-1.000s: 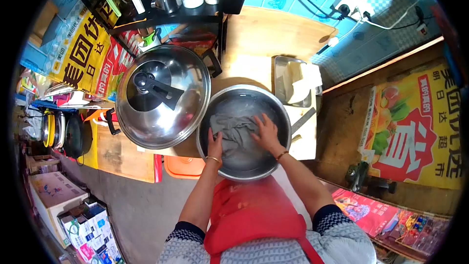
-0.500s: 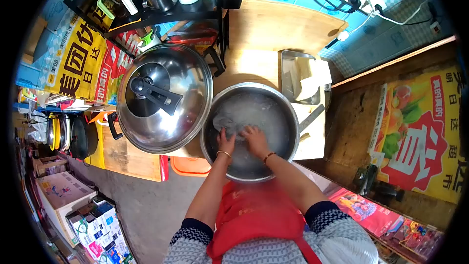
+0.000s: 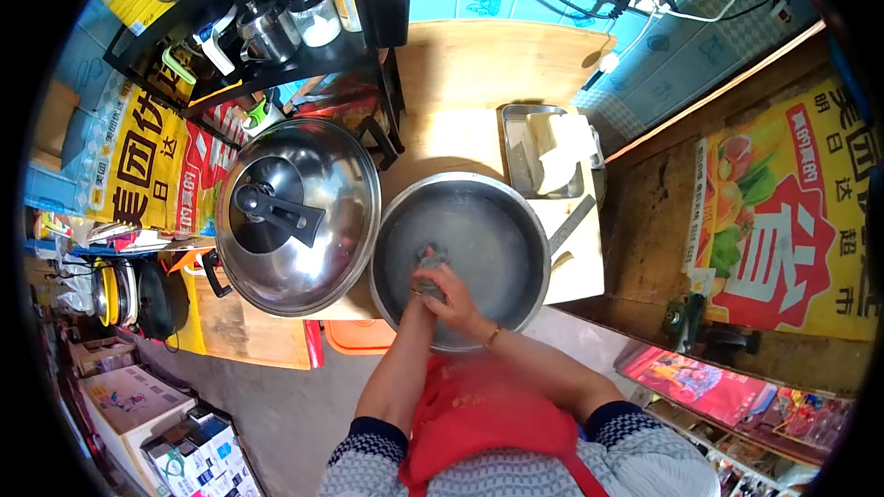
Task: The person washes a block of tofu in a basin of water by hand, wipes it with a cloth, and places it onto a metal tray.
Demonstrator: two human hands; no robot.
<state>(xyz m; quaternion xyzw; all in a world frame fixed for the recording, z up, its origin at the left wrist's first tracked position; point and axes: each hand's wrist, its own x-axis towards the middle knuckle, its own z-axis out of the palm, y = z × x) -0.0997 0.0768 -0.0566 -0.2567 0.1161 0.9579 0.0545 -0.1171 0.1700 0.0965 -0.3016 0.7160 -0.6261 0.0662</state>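
Observation:
A round metal basin (image 3: pixel 502 248) stands at the table's front edge with cloudy water in it. Over its left part, both my hands are pressed together around a bunched grey cloth (image 3: pixel 430 262). My left hand (image 3: pixel 423 285) is closed on the cloth and partly covered by the other hand. My right hand (image 3: pixel 447 296) wraps over it, fingers curled round the cloth. Only a small part of the cloth shows above the fingers.
Left of the basin lies a large steel lid (image 3: pixel 341 221) with a black handle. A metal tray (image 3: pixel 517 152) holding something pale sits behind right, near a flat blade (image 3: pixel 573 224). A black shelf (image 3: pixel 267 74) with jars is at the back left.
The grey cloth was spread in the basin and is now bunched up between my hands. My hands have come together, the right one moving left onto the other.

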